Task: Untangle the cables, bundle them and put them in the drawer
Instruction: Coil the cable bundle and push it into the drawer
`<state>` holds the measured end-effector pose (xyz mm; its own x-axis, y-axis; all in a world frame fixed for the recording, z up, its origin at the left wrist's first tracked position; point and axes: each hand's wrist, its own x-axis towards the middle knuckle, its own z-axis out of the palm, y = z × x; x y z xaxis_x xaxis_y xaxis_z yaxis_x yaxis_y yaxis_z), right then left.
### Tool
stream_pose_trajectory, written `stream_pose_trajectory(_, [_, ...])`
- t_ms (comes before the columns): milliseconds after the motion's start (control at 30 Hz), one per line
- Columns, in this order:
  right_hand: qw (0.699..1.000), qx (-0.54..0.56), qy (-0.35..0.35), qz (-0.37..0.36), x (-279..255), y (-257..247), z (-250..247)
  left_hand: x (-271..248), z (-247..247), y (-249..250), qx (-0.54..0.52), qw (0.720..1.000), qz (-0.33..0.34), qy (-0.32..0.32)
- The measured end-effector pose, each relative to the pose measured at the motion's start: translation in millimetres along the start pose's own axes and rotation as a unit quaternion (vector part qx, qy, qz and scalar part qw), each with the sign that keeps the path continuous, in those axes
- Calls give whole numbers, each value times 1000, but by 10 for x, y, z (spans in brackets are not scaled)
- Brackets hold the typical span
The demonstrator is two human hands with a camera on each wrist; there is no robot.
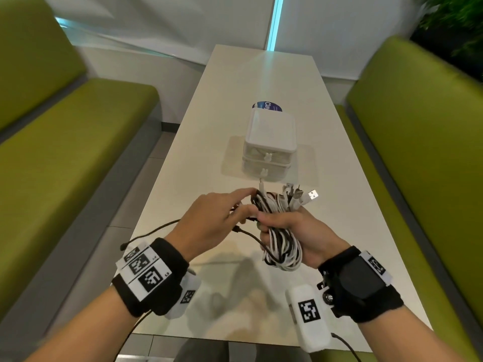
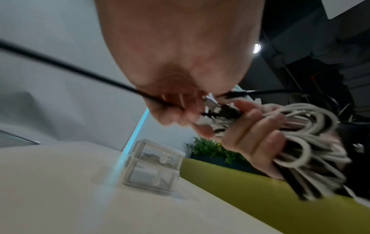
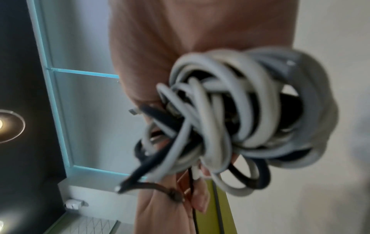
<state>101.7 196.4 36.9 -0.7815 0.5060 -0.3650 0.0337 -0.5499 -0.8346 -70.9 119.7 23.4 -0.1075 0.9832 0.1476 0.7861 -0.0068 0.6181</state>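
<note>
Two hands meet over the near middle of the counter (image 1: 183, 142). Right hand (image 1: 290, 231) is wrapped round a bundle of cables (image 1: 281, 246), white and black strands coiled together, palm turned toward the left. Bundle's long axis runs near to far: the looped end hangs toward the near edge below the fist, the plug ends (image 1: 300, 195) fan out past the fingers, pointing far and a bit right, one USB plug furthest right. Bundle is held up off the counter. Right wrist view shows the loops bunched against the palm, blurred, with a dark plug end sticking out leftward.

Left hand (image 1: 211, 220) is just left of the bundle, fingers reaching right to its far end, thumb and fingertips pinching a loose black cable (image 1: 245, 232) beside the right fist. That black cable trails from the pinch toward the near left, passing under the left wrist. Left wrist view confirms fingers closed on the black strand, picture smeared.

Beyond the hands, further along the counter centre, stands a small white drawer box (image 1: 269, 145), two stacked drawers, both shut, little knobs facing near. A round blue label (image 1: 269, 107) lies just behind it. Green benches (image 1: 65, 142) flank the counter left and right. Both wrists wear black bands with marker tags.
</note>
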Motion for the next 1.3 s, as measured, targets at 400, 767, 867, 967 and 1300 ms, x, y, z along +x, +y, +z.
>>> stream_pose_trajectory(400, [982,-182,15,-37,110,-72,211,2,286,25,16,974,-1,224])
stream_pose_trajectory(767, [983,-169,-62,46,20,-117,116,-11,286,52,-59,986,53,143])
stream_pose_trajectory(867, [981,-189,-38,37,69,-160,74,53,271,41,-61,988,55,132])
stream_pose_trajectory(967, [981,-195,-15,16,123,-174,32,136,205,26,-42,992,54,105])
stream_pose_trajectory(1300, [976,-81,156,-128,158,-136,-174,-164,1,-273,-77,995,-65,6])
